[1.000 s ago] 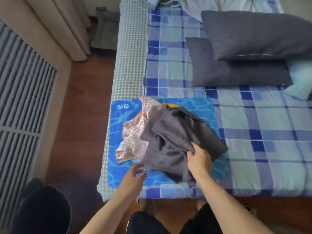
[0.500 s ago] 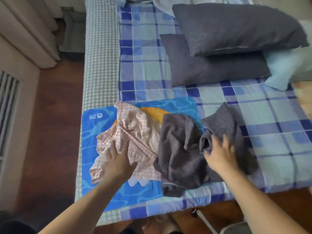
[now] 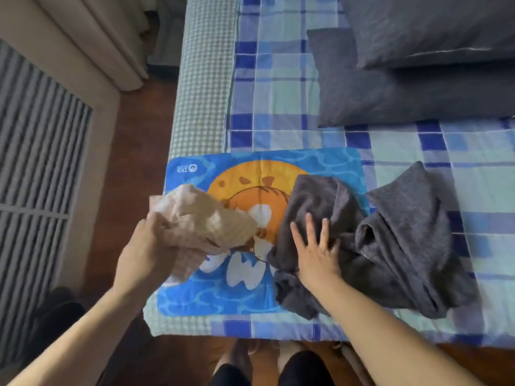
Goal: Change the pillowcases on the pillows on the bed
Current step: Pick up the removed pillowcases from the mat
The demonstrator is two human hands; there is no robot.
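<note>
Now the left hand [image 3: 145, 246] has bunched and lifted the pink case [image 3: 200, 218] toward 9 o'clock; right hand [image 3: 317, 252], fingers spread, presses the grey cases [image 3: 390, 240]. Sorting progresses.

left hand [image 3: 145, 246]: fingers curled, gripping | right hand [image 3: 316, 250]: flat, fingers spread

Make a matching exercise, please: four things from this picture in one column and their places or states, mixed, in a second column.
Things:
1. pink checked cloth
2. dark grey cloth
3. blue cartoon mat
4. grey pillows

States:
A. stacked at the far right of the bed
B. pressed by the flat right hand
C. gripped and lifted by the left hand
D. lying flat at the bed's near corner

Pairs: 1-C, 2-B, 3-D, 4-A
</note>
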